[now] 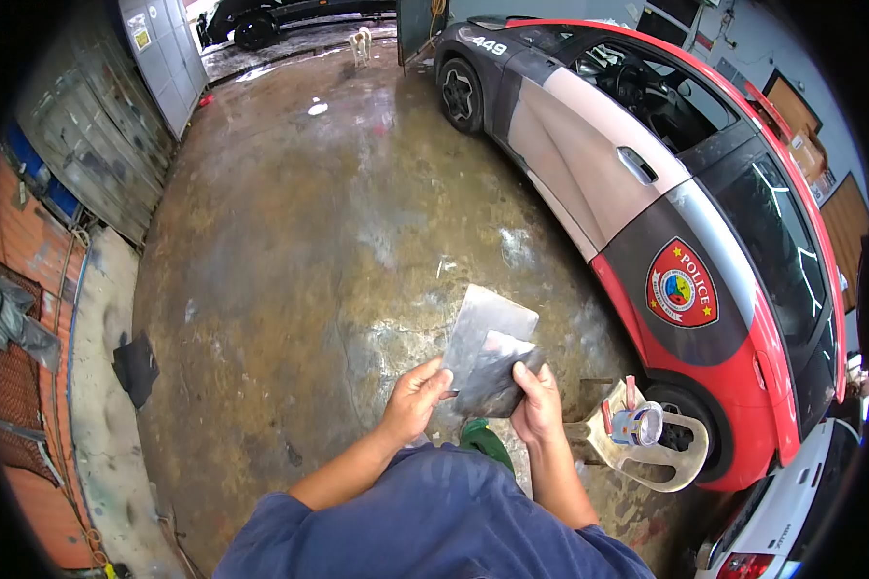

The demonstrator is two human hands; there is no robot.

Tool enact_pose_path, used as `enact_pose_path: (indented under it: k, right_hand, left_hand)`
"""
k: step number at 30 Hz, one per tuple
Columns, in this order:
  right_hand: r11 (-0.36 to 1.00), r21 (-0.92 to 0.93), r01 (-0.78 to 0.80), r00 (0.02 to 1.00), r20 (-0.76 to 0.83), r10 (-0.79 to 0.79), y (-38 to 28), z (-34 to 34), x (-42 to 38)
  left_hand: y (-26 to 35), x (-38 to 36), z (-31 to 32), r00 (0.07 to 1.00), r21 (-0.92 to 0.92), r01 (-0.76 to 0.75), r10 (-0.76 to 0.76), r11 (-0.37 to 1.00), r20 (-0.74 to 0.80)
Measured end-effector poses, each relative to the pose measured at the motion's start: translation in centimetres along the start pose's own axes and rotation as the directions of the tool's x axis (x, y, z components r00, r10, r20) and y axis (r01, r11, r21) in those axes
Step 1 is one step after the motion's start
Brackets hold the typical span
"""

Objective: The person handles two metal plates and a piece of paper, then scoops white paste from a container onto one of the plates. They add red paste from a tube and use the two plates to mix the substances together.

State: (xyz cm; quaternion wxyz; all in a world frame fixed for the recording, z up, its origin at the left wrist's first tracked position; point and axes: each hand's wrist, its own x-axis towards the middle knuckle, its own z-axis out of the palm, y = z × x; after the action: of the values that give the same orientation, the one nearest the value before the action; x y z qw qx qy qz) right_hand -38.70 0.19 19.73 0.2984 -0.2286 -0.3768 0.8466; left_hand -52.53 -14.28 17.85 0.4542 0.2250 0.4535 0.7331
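Note:
In front of my chest, I hold two thin, flat grey pieces, one overlapping the other. The larger one behind is a smooth grey rectangular sheet (492, 309); my left hand (417, 402) pinches its left edge with thumb and fingers. The smaller, darker sheet (488, 376) lies in front and has a bright, shiny upper edge. My right hand (539, 403) is closed on the right side of this darker sheet, thumb on its face. Below and to the right, a labelled can (637, 425) stands on a worn white plastic chair (681, 468).
A red, black and beige police car (589, 164) stands along the right, with a white vehicle (787, 511) behind it. Stained concrete floor (290, 261) stretches ahead to a doorway. A dog (360, 44) stands there. A dark scrap (136, 371) lies by the left wall.

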Motion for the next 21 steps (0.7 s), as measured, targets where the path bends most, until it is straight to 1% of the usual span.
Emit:
enact_pose_path:
  k: [1,2,3,4,5,7,8,10,11,13,15,16,17,18,19,21]
  right_hand:
    - [0.996,-0.037,0.077,0.997,0.017,-0.077,-0.4,-0.2,-0.1]
    - [0.997,-0.024,0.077,0.995,0.061,-0.075,-1.2,-0.3,-0.4]
    - [0.995,-0.072,0.071,0.994,0.083,-0.065,-1.9,-0.5,-0.6]
    - [0.978,-0.198,0.070,0.991,0.124,-0.046,-2.7,-0.9,-0.9]
    - [0.945,-0.320,0.073,0.986,0.165,-0.020,-3.2,-1.1,-1.3]
    - [0.885,-0.464,0.042,0.988,0.149,0.031,-3.9,-0.7,-1.8]
    - [0.847,-0.532,0.022,0.989,0.135,0.059,-4.1,-0.6,-1.9]
    - [0.826,-0.563,0.001,0.992,0.107,0.072,-3.8,-0.2,-1.8]
    - [0.816,-0.577,-0.023,0.993,0.082,0.086,-3.6,-0.3,-1.9]
    - [0.788,-0.615,-0.040,0.994,0.055,0.094,-3.1,-0.5,-1.9]
    - [0.806,-0.585,-0.093,0.989,0.037,0.141,-3.3,-0.2,-2.1]
    - [0.798,-0.592,-0.109,0.987,0.032,0.159,-3.2,-0.4,-2.2]
    - [0.791,-0.600,-0.122,0.984,0.029,0.174,-3.1,-0.7,-2.3]
    - [0.784,-0.607,-0.133,0.982,0.026,0.187,-3.0,-1.0,-2.3]
    - [0.804,-0.575,-0.154,0.981,0.010,0.195,-2.8,-1.3,-2.4]
    - [0.842,-0.506,-0.188,0.979,-0.025,0.203,-2.1,-2.3,-2.6]
  left_hand:
    - [0.5,-0.1,-0.4,0.997,0.159,0.018,-0.029,0.987,0.070]
    - [1.1,-0.1,-0.8,0.988,0.315,0.025,-0.070,0.949,0.134]
    - [1.7,-0.1,-1.1,0.974,0.462,0.020,-0.121,0.887,0.190]
    - [3.0,-0.1,-0.8,0.963,0.643,0.025,-0.190,0.765,0.189]
    - [2.8,-0.2,-1.1,0.961,0.663,0.004,-0.186,0.749,0.204]
    - [2.0,-0.3,-1.9,0.955,0.700,-0.035,-0.181,0.713,0.233]
    - [1.7,-0.5,-2.2,0.955,0.678,0.034,-0.225,0.734,0.196]
    - [1.3,-0.7,-3.0,0.936,0.621,0.183,-0.329,0.762,0.128]
    - [1.5,-0.6,-3.2,0.960,0.625,0.058,-0.216,0.778,0.180]
    - [2.7,-0.5,-3.2,0.964,0.647,0.154,-0.258,0.747,0.068]
    - [3.4,-0.1,-4.0,0.964,0.643,0.216,-0.266,0.735,-0.020]
    - [3.1,0.2,-5.0,0.970,0.611,0.211,-0.240,0.763,-0.036]
    - [2.9,0.6,-5.5,0.981,0.504,0.179,-0.193,0.845,-0.023]
    - [3.2,1.1,-5.9,0.990,0.483,0.135,-0.133,0.865,-0.039]
    - [3.5,1.5,-5.9,0.996,0.464,0.091,-0.074,0.881,-0.055]
    - [4.8,2.2,-5.1,0.977,0.344,0.094,-0.020,0.934,-0.211]
